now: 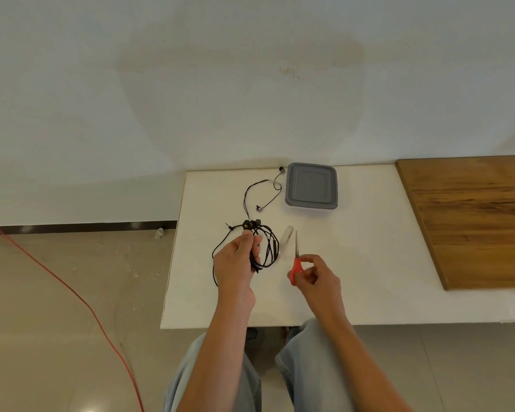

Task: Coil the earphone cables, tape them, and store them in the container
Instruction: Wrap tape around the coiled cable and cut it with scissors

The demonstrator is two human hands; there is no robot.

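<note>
My left hand point(239, 263) is closed around a coil of black earphone cable point(257, 248), thumb on top, holding the loops bunched just above the white surface point(369, 263); part of the coil hangs off toward seven o'clock of my fist, and the plug and earbuds poke out at twelve o'clock of it. My right hand point(317, 276) grips the red handles of a pair of scissors point(295, 258), blades together and pointing toward twelve o'clock. Just beside the blades, at about eleven o'clock of my right hand, a roll of clear tape point(286, 237) sits between the coil and the scissors; I cannot tell whether it touches either. A second earphone cable point(260, 188) lies loose and uncoiled on the surface at twelve o'clock of my left hand, one earbud close to the container. The grey lidded container point(311, 186) stands at the far edge, at roughly twelve o'clock of my right hand, lid on. A wooden board point(473, 218) lies at three o'clock.
</note>
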